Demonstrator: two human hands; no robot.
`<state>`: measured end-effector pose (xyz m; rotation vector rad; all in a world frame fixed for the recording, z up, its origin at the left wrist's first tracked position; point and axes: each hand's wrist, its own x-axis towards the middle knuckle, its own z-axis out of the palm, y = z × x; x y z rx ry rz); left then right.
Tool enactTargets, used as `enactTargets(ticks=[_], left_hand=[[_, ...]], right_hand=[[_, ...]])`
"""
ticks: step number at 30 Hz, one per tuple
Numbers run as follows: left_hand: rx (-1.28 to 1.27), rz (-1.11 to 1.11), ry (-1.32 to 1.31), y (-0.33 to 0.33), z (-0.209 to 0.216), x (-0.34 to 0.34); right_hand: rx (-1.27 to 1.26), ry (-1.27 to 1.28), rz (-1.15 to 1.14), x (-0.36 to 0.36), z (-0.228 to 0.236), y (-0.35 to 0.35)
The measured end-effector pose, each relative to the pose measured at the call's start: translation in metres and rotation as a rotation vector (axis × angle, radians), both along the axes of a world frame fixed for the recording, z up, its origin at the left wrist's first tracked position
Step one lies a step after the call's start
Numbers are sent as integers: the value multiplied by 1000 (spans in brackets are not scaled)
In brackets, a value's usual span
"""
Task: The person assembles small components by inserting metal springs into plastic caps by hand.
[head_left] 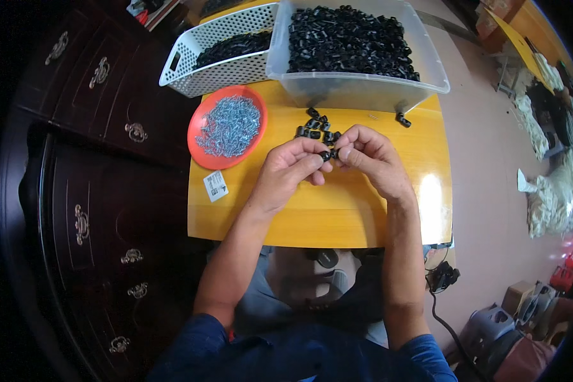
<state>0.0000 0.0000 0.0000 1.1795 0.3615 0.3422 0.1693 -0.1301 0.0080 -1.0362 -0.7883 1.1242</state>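
Over the middle of the yellow table, my left hand (288, 170) and my right hand (377, 167) meet fingertip to fingertip. Between them is a small black plastic fitting (326, 155), pinched from the left by one thumb and fingers and from the right by the other. Fingers cover much of it, so whether it is one piece or two pressed together is unclear. Just beyond my fingertips lies a loose cluster of similar black fittings (313, 125). Left of my left hand, an orange-red plate (195, 148) holds a heap of small silvery screws (232, 126).
A large translucent bin (363, 88) full of black pieces stands at the table's (286, 223) far edge. Beside it is a white perforated basket (223, 77) with more. A white label (216, 186) lies near the plate; a stray black fitting (402, 120) sits far right. Dark drawers (95, 210) flank the left.
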Motion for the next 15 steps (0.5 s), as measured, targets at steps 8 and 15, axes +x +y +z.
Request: enactTargets(ticks=[8,15], left_hand=[[11,-5,4,1,1,-2],[20,-10,-1,1,-1,-3]], right_hand=[[-17,-57,-22,-2,0,2],[-9,-67,-48,-4,-1,3]])
